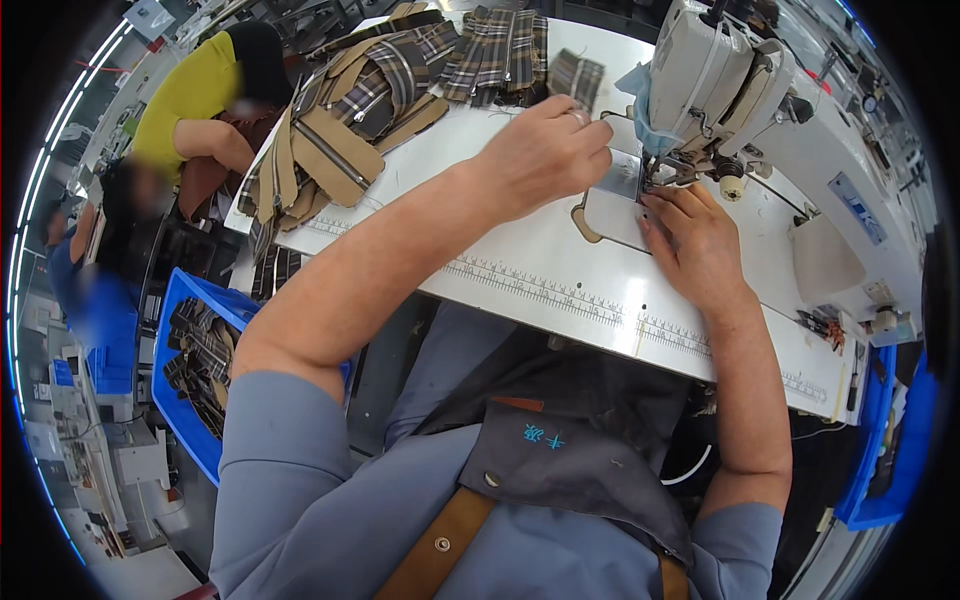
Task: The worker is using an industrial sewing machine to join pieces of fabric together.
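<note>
My left hand [548,150] is raised over the sewing table, its fingers closed. A small plaid fabric piece [577,80], blurred, stands up just beyond those fingers and appears held by them. My right hand [697,240] rests by the needle area of a white sewing machine [705,70], thumb apart from the other fingers. Its fingertips are close to the presser foot [655,172], and whatever lies beneath them is hidden. A light blue cloth [645,110] hangs on the machine head.
Tan and plaid pieces with zippers [330,150] are heaped on the table's left, beside a plaid stack [493,55]. A blue bin [190,400] of plaid pieces stands lower left. Rulers run along the table's front edge [560,290]. A person in yellow [190,100] works at far left.
</note>
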Available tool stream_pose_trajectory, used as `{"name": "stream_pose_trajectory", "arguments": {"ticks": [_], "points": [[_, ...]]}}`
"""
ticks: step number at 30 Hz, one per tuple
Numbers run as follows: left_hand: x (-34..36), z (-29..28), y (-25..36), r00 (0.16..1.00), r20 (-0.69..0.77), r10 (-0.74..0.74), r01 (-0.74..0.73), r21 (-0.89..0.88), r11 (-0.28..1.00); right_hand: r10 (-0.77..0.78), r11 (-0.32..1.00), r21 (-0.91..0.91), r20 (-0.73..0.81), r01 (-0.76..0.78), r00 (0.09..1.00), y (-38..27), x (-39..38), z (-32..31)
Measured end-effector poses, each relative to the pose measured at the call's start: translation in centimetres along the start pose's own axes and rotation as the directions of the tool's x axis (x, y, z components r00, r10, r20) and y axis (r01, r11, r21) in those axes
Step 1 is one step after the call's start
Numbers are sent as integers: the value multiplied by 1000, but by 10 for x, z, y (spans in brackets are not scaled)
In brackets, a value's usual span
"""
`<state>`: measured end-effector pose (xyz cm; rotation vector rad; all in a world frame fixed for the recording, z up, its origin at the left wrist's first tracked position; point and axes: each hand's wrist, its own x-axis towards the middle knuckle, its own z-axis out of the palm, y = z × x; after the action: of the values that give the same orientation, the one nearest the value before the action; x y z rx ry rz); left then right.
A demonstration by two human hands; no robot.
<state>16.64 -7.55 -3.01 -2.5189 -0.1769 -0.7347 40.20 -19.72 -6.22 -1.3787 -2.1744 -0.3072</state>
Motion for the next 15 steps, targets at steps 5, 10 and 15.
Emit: {"name": "stream_pose_trajectory", "arguments": {"ticks": [5,10,15], "points": [[-18,-105,2,928,-373,-8,86,194,977,-34,999,-21,-1,33,999,2,0,0],[7,-134,-8,614,-705,-356,107,-373,922,-90,995,-38,-17,89,996,2,-2,-2],[10,-7,21,520,-143,-842,202,-937,284,17,975,222,-61,-3,998,-15,-1,0]]}}
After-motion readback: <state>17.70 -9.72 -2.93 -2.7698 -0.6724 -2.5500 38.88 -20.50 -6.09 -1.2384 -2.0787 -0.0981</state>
